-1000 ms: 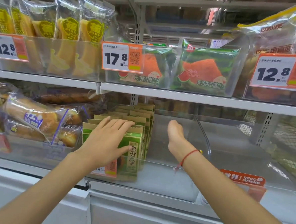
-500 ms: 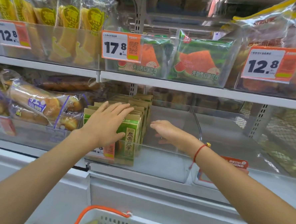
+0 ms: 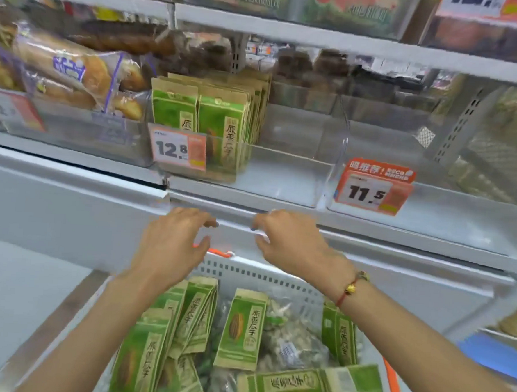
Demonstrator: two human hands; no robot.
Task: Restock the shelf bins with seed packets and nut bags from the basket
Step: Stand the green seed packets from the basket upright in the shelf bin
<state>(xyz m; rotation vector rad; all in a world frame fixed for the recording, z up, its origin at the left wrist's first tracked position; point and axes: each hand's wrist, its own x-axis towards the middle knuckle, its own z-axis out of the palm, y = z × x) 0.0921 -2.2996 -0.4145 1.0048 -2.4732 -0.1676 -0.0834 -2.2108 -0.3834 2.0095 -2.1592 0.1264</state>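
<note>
A white basket (image 3: 255,276) with orange handles sits low in front of me, holding several green seed packets (image 3: 241,328) and clear nut bags (image 3: 290,340). On the shelf, a clear bin (image 3: 282,179) holds a row of upright green seed packets (image 3: 207,117) in its left half; its right half is bare. My left hand (image 3: 172,245) and my right hand (image 3: 290,243) hover side by side above the basket's far rim, below the shelf edge, fingers loosely curled and holding nothing.
Bagged bread (image 3: 71,69) fills the bin to the left. A clear bin (image 3: 432,206) tagged 11.5 stands to the right of the seed bin. Price tag 12.8 (image 3: 178,150) hangs on the seed bin. The upper shelf (image 3: 321,39) carries more packaged goods.
Both hands have left the seed packets in the shelf bin and dropped to just above the basket. The view has tilted down, bringing the basket's contents into sight.
</note>
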